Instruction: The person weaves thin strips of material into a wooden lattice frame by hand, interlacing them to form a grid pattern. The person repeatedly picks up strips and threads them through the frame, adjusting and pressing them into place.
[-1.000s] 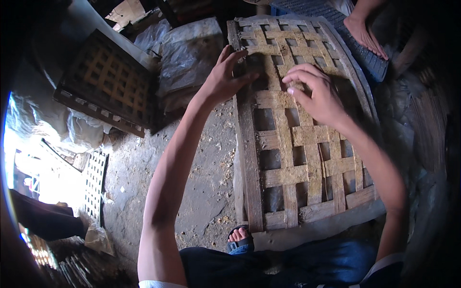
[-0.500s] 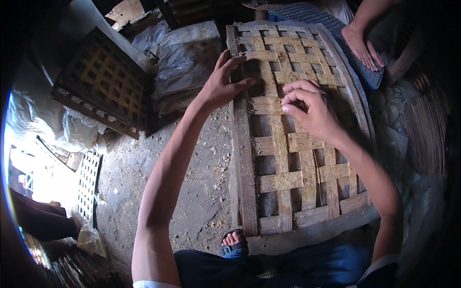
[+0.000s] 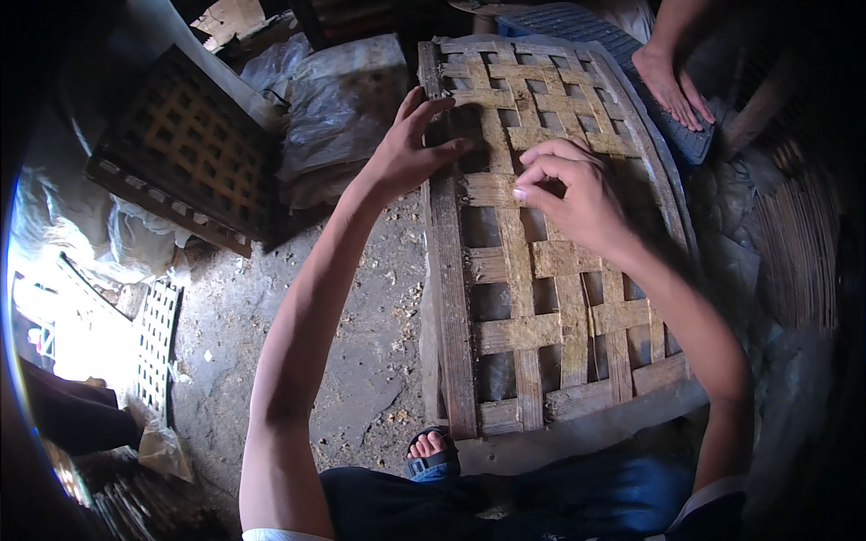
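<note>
A framed lattice panel (image 3: 575, 338) of woven flat strips, probably bamboo, lies in front of me. A yellowish, flaky crust coats many of its strips. My left hand (image 3: 417, 144) is at the panel's left wooden rail, thumb and fingers spread apart, with nothing seen in its grasp. Over the middle of the lattice my right hand (image 3: 577, 194) has its fingers curled and the thumb close to the index finger. Whether anything sits in that pinch is too small to see.
Another dark lattice panel (image 3: 185, 144) leans at the left, near a plastic-covered stack (image 3: 347, 104). Another person's bare foot (image 3: 666, 86) rests on a blue slatted crate (image 3: 577, 27) at the far right. Crumbs litter the concrete floor (image 3: 361, 334). Stacked thin sheets (image 3: 794, 243) stand right.
The whole view has shifted slightly, so the panel appears a little further left. Both hands keep nearly the same pose and place over the panel.
</note>
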Motion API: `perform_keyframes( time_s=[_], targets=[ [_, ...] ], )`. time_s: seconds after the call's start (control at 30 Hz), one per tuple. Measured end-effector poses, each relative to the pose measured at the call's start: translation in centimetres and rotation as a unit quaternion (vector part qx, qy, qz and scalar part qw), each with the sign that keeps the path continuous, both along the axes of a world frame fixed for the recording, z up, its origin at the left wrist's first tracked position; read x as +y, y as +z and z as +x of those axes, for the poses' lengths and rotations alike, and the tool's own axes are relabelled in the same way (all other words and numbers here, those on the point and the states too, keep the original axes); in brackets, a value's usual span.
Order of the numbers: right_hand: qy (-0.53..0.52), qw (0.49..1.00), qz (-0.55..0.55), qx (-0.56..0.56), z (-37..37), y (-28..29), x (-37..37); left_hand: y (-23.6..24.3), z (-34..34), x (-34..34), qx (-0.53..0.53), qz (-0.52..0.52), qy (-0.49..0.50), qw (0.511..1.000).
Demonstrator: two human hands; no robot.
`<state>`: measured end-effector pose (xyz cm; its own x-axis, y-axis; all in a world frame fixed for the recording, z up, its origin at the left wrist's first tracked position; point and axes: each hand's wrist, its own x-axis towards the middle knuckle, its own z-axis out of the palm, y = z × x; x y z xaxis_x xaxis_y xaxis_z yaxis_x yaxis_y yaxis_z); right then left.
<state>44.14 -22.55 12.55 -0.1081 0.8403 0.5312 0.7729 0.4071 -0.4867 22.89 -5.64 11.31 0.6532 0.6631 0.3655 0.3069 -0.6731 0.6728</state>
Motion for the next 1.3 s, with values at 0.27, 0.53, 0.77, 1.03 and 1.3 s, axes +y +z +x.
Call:
perform_keyframes(
  time_s=[0.27,0.53,0.77,1.03,1.3],
  targets=[
    [0.003,0.995,0.093,-0.040,-0.3,-1.0,1.0,0.3,0.2,-0.4,0.005,-0.008,0.012,1.000],
    [0.001,0.993,0.094,-0.071,-0.4,-0.5,0.8,0.2,0.1,-0.4,0.015,0.016,0.024,0.999],
    [0.009,1.000,0.006,0.022,0.3,-0.3,0.7,1.0,-0.1,0.9,0.022,0.120,0.037,0.992],
    [-0.012,0.993,0.045,-0.108,-0.2,0.2,0.8,1.0,1.2,2.8,-0.024,0.149,0.052,0.987],
    [-0.156,0.987,0.025,-0.001,9.2,2.7,3.3,-0.6,1.6,1.9,-0.032,0.077,0.059,0.995]
  ],
)
